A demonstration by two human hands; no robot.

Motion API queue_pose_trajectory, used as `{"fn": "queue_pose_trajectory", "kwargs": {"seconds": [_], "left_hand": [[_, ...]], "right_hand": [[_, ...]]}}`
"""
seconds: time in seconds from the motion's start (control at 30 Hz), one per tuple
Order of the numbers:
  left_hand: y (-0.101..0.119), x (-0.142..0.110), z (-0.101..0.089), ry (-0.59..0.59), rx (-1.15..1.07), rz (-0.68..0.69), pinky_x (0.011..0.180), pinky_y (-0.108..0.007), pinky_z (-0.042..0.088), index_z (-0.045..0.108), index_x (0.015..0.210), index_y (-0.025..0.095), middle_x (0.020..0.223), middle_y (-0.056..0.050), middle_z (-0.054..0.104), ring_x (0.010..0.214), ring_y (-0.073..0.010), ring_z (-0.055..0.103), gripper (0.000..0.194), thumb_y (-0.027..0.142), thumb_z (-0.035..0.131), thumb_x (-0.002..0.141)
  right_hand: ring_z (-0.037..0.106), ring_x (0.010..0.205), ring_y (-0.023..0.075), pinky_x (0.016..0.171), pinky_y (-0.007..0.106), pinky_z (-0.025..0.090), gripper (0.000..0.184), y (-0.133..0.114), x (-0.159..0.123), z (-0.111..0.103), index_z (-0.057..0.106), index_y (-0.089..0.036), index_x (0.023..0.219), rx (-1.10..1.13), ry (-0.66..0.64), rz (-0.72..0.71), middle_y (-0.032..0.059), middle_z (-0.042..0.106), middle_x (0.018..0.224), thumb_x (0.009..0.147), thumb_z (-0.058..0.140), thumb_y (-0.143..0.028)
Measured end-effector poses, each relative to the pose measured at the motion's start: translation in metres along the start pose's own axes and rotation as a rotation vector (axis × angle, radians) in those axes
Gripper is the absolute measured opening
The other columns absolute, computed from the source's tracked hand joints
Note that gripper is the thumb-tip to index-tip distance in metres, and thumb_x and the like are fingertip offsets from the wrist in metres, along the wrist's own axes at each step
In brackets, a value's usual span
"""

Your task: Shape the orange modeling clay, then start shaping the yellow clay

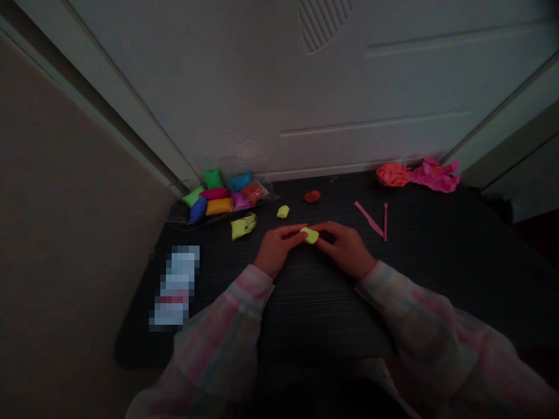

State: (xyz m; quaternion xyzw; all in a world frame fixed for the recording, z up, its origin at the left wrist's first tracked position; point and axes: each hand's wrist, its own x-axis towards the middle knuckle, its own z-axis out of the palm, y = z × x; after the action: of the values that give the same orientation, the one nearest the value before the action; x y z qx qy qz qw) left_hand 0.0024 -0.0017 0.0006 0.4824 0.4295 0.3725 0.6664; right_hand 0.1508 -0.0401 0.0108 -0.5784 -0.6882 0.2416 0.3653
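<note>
Between my two hands, over the middle of the dark table (305,314), is a flattened lump of yellow modelling clay (310,235). My left hand (278,244) pinches its left side with thumb and fingers. On the other side, my right hand (345,247) grips the right edge. A smaller yellow clay piece (283,212) lies just beyond my left hand. Farther left rests a yellow clay packet (243,226), its end crumpled. A red-brown clay lump (311,196) sits behind the held piece.
At the back left, a clear plastic bag (262,189) holds several coloured clay packets (219,206). A blurred-out phone-like object (177,288) lies at the left. Pink plastic tools (371,220) lie to the right, with orange (393,174) and pink crinkled material (434,174) behind. A white panelled door (323,93) borders the table.
</note>
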Motion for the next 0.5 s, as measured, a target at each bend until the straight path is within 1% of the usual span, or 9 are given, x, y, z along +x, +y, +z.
{"fn": "queue_pose_trajectory", "kwargs": {"seconds": [0.13,0.2,0.27,0.3,0.4,0.5], "left_hand": [[-0.001,-0.001,0.005,0.012,-0.147,-0.052,0.083,-0.029,0.038,0.067,0.079,0.018,0.081,-0.002,0.066,0.076,-0.0116,0.057,0.020,0.020,0.066,0.059],[0.000,-0.003,0.010,0.015,-0.280,-0.068,0.081,-0.027,0.039,0.066,0.077,0.015,0.078,-0.002,0.065,0.074,-0.0106,0.057,0.016,0.018,0.065,0.061],[0.002,-0.005,0.016,0.022,-0.444,-0.088,0.079,-0.026,0.041,0.063,0.077,0.013,0.076,-0.002,0.063,0.075,-0.0108,0.057,0.013,0.020,0.060,0.066],[0.003,-0.007,0.019,0.024,-0.526,-0.112,0.078,-0.026,0.041,0.062,0.077,0.013,0.076,-0.003,0.062,0.075,-0.0111,0.057,0.013,0.023,0.057,0.070],[0.004,-0.010,0.029,0.013,-0.726,-0.209,0.076,-0.028,0.043,0.058,0.076,0.012,0.073,-0.004,0.060,0.074,-0.0129,0.057,0.025,0.033,0.045,0.078],[0.003,-0.010,0.036,0.030,-0.841,-0.240,0.073,-0.028,0.044,0.054,0.070,0.013,0.068,-0.003,0.058,0.069,-0.0131,0.057,0.027,0.033,0.040,0.081]], "right_hand": [[0.056,0.067,0.0132,0.061,0.027,0.044,0.015,0.001,0.000,0.002,0.059,-0.018,0.084,0.025,0.031,0.014,0.0014,0.062,0.075,0.072,0.055,-0.024],[0.055,0.066,0.0131,0.061,0.027,0.044,0.013,0.000,0.000,0.003,0.059,-0.018,0.083,0.033,0.042,0.010,0.0010,0.061,0.073,0.071,0.055,-0.023],[0.054,0.067,0.0133,0.062,0.028,0.044,0.011,-0.001,0.000,0.004,0.057,-0.019,0.082,0.033,0.076,-0.021,0.0012,0.059,0.075,0.072,0.054,-0.023],[0.053,0.070,0.0140,0.064,0.029,0.044,0.010,-0.001,0.000,0.005,0.057,-0.019,0.082,0.025,0.105,-0.047,0.0018,0.058,0.076,0.072,0.054,-0.022],[0.051,0.083,0.0176,0.073,0.033,0.043,0.011,-0.003,0.000,0.011,0.055,-0.019,0.082,-0.038,0.181,-0.119,0.0049,0.053,0.083,0.071,0.055,-0.020],[0.047,0.090,0.0194,0.080,0.035,0.041,0.014,-0.004,-0.001,0.020,0.053,-0.017,0.083,-0.090,0.169,-0.140,0.0075,0.049,0.091,0.069,0.055,-0.018]]}}
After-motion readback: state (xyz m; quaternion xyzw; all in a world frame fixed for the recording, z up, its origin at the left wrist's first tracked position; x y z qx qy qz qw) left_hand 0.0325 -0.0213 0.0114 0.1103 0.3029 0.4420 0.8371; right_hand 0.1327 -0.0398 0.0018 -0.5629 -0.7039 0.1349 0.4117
